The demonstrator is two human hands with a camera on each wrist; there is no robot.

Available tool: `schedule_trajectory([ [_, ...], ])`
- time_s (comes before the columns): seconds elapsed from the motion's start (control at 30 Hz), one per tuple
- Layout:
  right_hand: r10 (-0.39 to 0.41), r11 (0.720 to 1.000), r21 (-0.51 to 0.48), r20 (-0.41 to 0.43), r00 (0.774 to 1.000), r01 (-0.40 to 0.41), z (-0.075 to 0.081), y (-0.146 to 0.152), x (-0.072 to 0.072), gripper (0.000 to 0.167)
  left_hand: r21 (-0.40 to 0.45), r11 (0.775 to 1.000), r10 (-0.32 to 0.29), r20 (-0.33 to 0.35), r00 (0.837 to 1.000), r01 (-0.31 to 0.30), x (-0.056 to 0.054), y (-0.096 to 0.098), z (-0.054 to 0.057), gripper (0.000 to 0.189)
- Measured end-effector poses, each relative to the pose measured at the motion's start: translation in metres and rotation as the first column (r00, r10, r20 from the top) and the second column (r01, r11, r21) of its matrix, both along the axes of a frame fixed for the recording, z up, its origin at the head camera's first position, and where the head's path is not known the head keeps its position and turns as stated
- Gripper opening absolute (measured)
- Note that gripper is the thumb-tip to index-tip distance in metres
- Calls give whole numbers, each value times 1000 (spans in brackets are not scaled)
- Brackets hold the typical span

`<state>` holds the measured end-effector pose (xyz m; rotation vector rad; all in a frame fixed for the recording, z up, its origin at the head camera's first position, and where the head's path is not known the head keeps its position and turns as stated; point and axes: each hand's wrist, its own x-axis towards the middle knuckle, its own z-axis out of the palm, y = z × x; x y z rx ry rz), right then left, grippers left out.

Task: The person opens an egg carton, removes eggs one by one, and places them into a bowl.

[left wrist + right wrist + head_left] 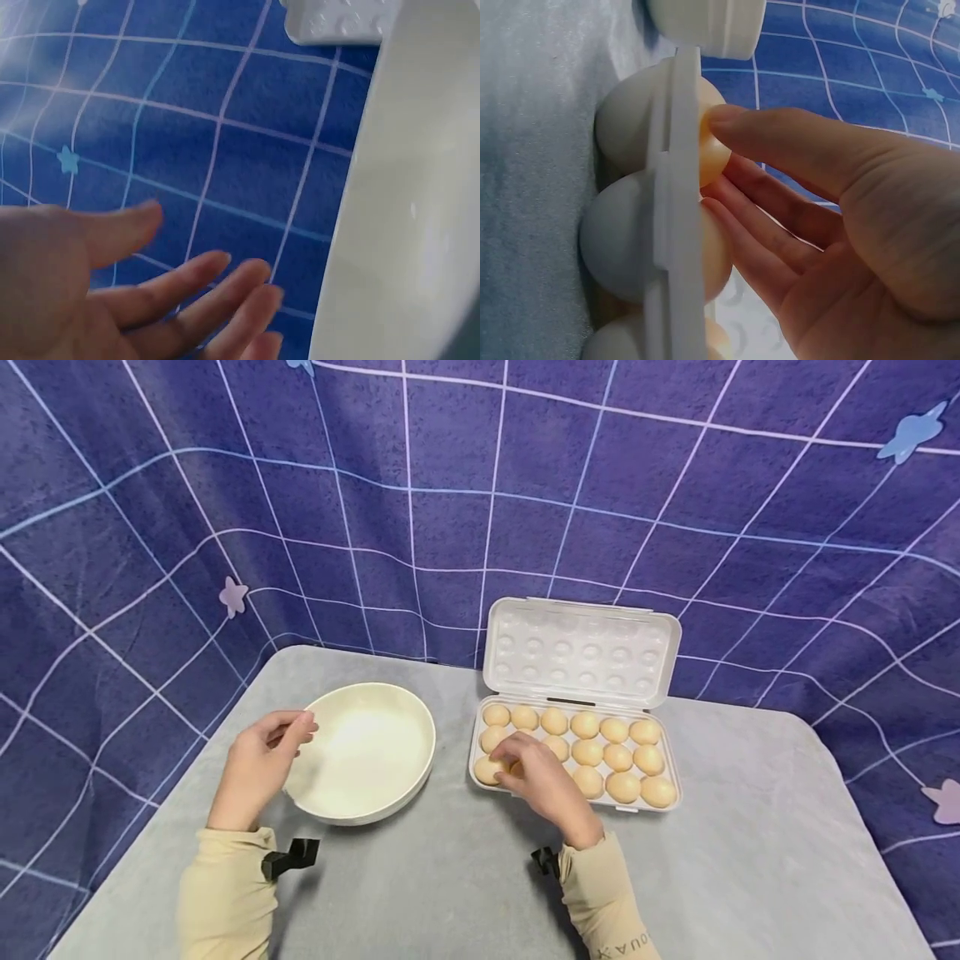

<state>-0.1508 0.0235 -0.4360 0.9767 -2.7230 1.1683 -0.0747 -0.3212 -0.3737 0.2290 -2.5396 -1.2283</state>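
Note:
Rows of light-brown eggs (588, 752) sit in a white egg carton (678, 787) with its lid (581, 652) standing up behind. At the carton's front-left corner, my right hand (543, 779) pinches an egg (489, 770) that still sits in its hollow. The right wrist view shows the thumb pressed to that egg (714, 161), with fingers reaching behind it and beside a neighbouring egg (718, 251). My left hand (258, 764), fingers loosely bent and holding nothing, hovers by the left rim of a cream bowl (367, 752). The bowl's inside is bare.
A grey table (465, 877) carries the bowl on the left and the carton on the right. Behind and around it hangs a blue curtain (450, 460) with a grid pattern and stars. Black wrist mounts (292, 857) sit at both sleeves.

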Motion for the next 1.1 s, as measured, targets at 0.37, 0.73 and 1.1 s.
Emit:
schedule_trajectory([
  [0.37, -2, 1000, 24, -40, 999, 3, -3, 3, -3, 26, 6, 997, 74, 68, 995, -75, 2, -42, -16, 44],
  [0.73, 18, 998, 56, -86, 996, -13, -7, -2, -4, 26, 351, 932, -175, 205, 963, 94, 0, -68, -38, 65],
  [1.1, 25, 998, 52, -122, 992, -19, -9, -6, -5, 28, 505, 855, -233, 171, 958, 118, 1, -86, -53, 63],
])
